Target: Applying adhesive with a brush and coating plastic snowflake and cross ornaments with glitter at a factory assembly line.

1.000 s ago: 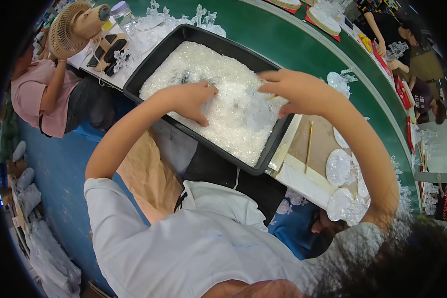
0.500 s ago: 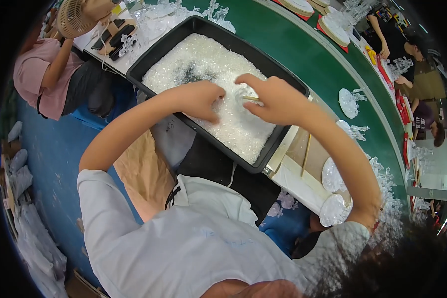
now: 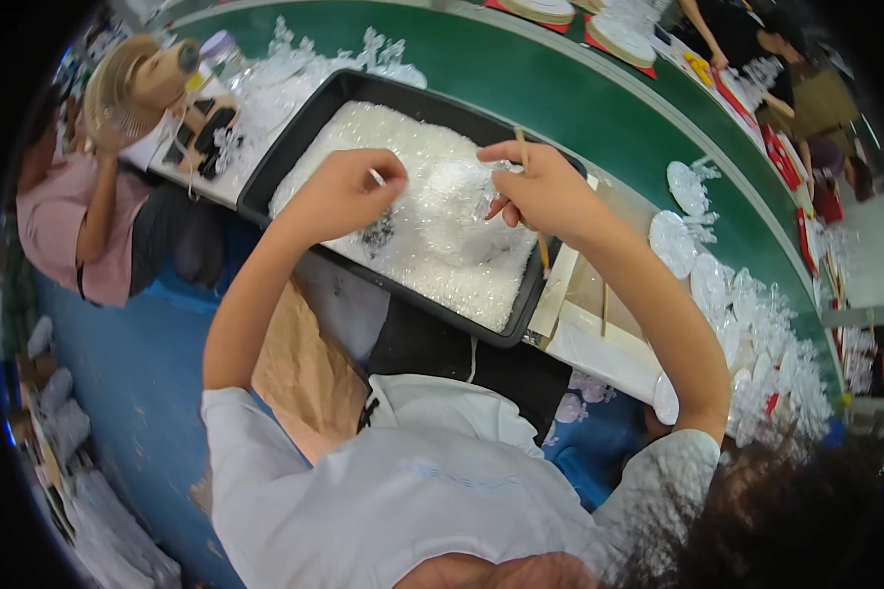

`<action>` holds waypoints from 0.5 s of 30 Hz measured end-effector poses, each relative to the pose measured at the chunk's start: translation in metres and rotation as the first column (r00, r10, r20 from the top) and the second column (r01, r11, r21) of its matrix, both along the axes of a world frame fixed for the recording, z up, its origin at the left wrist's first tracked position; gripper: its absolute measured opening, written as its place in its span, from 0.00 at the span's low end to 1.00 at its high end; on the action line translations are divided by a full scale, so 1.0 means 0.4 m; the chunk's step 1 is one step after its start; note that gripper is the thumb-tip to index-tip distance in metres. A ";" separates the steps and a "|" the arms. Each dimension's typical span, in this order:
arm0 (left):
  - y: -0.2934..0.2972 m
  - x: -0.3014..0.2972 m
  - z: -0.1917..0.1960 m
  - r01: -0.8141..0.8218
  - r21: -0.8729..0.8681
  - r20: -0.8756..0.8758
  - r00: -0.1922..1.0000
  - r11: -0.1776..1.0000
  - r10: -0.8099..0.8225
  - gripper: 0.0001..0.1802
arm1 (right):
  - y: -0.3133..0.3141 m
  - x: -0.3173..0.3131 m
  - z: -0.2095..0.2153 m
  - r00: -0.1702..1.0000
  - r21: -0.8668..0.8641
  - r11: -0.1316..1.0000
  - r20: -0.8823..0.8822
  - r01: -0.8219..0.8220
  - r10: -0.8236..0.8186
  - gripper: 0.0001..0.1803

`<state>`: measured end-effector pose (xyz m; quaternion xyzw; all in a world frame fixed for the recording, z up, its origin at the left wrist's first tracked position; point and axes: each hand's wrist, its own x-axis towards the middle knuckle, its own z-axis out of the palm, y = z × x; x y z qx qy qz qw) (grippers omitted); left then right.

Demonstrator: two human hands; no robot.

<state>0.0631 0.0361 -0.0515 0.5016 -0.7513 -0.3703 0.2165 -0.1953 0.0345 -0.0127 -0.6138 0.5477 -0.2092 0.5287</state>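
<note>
A black rectangular tray (image 3: 295, 133) holds a thick layer of white, glittering granules (image 3: 442, 290). Over its left part is my left hand (image 3: 349, 196), thumb and fingers curled together; whatever may be between them is too small to make out. On the right, my right hand (image 3: 545, 191) is closed around a thin wooden stick (image 3: 523, 147), which slants down past the tray's right edge. A clear, shiny piece (image 3: 471, 187) lies beside the right fingertips, heaped with granules; I cannot tell whether those fingers touch it.
Several clear plastic ornaments (image 3: 746, 334) crowd the right side. More clear pieces (image 3: 275, 88) and a beige fan (image 3: 133, 88) stand at the far left. Beyond the tray curves a green table (image 3: 442, 49). Another stick (image 3: 606, 309) lies right of the tray. A person in pink (image 3: 79, 221) sits at left.
My left hand has lifted and moved left, away from the tray's middle. The stick in my right hand has swung to a steeper slant. White granules are now heaped up between the hands.
</note>
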 end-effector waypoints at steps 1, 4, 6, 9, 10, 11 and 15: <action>-0.014 -0.003 0.005 -0.091 0.053 -0.105 0.990 0.994 0.096 0.18 | 0.003 -0.022 -0.001 0.995 0.101 0.994 0.085 0.034 -0.043 0.19; -0.035 -0.026 -0.015 -0.050 0.147 -0.298 0.950 0.988 0.093 0.22 | 0.036 -0.052 -0.081 0.870 0.242 0.962 0.437 0.130 -0.228 0.16; -0.052 -0.032 -0.035 0.078 0.219 -0.297 0.955 0.973 -0.009 0.26 | 0.074 -0.032 -0.122 0.788 0.277 0.947 0.541 0.164 -0.295 0.14; -0.061 -0.057 -0.017 0.046 0.110 -0.322 0.947 0.993 -0.008 0.28 | 0.135 -0.018 -0.150 0.619 0.428 0.881 0.640 0.202 -0.454 0.15; -0.070 -0.057 -0.029 0.083 0.095 -0.286 0.957 0.992 -0.053 0.29 | 0.145 -0.010 -0.163 0.512 0.493 0.848 0.686 0.195 -0.517 0.15; -0.069 -0.059 -0.022 0.115 0.088 -0.246 0.965 0.989 -0.090 0.29 | 0.154 0.000 -0.172 0.399 0.559 0.811 0.713 0.171 -0.576 0.15; -0.072 -0.040 0.007 0.061 0.112 -0.349 0.937 0.992 -0.018 0.28 | 0.173 0.024 -0.192 0.228 0.643 0.756 0.724 0.119 -0.651 0.13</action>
